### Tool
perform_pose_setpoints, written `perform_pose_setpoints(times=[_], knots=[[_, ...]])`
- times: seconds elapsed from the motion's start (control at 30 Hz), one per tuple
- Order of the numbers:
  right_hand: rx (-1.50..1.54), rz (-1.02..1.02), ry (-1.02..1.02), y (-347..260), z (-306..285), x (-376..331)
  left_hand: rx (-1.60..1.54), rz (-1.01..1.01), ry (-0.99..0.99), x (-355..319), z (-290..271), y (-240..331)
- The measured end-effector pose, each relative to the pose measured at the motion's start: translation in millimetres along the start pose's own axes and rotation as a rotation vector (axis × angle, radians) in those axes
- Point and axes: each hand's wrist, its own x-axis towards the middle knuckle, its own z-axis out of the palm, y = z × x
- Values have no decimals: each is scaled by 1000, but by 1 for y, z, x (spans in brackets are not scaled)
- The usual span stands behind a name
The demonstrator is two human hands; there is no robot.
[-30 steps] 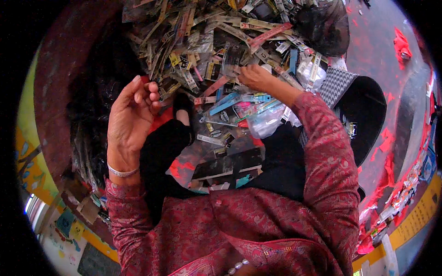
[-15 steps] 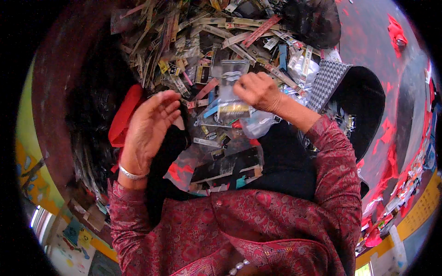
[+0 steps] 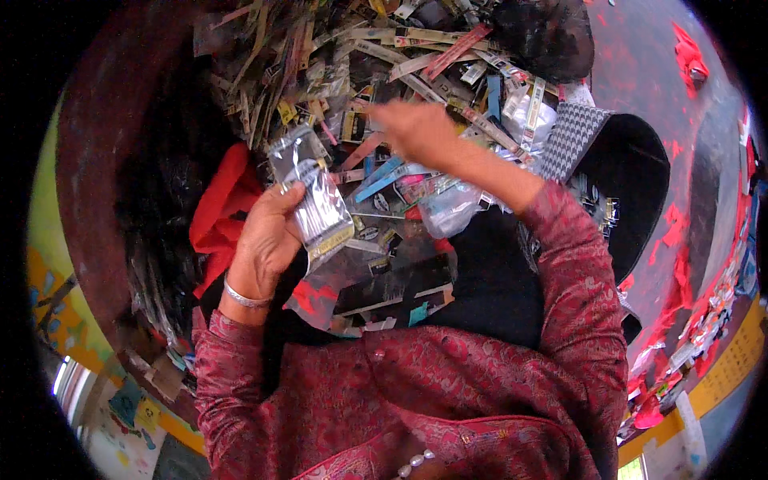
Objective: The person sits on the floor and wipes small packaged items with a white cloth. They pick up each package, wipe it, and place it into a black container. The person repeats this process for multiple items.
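Note:
My left hand point(image 3: 268, 232) grips the edge of a clear plastic bag point(image 3: 314, 192), its thumb lying over the near side. The bag is tilted, with a glossy middle and a yellow-and-dark band at its lower end. My right hand point(image 3: 416, 132) is up over the heap, apart from the bag; motion smears its fingers. Below and beyond both hands spreads a heap of paper strips, labels and small packets point(image 3: 360, 44). Blue strips point(image 3: 384, 176) and a crumpled clear plastic bag point(image 3: 450, 212) lie under my right forearm.
Red cloth point(image 3: 220, 200) and black plastic sheeting point(image 3: 160, 208) are on the left. At the right an open black bag with a houndstooth-patterned flap point(image 3: 572, 136) holds small packets. A black bundle point(image 3: 544, 40) sits at the far side. Red scraps point(image 3: 688, 56) are scattered on the floor.
The clear bag has passed from my right hand to my left and moved leftward. My left hand has closed on it. My right hand has moved left and away from me.

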Motion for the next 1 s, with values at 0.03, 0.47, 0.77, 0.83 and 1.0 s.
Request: perform_pose_setpoints(times=[0.03, 0.47, 0.77, 0.83, 1.0], knots=[[-53, 132, -138, 22, 11, 5, -20, 40, -39, -3, -2, 3], [-461, -218, -454, 88, 120, 5, -82, 140, -23, -11, -3, 24], [-530, -285, -298, 64, 26, -90, -89, 121, -6, -10, 2, 20], [-464, -231, -340, 66, 20, -109, -84, 117, -18, -11, 4, 21], [-556, -114, 0, 62, -13, -98, -12, 107, 29, -9, 12, 26]])
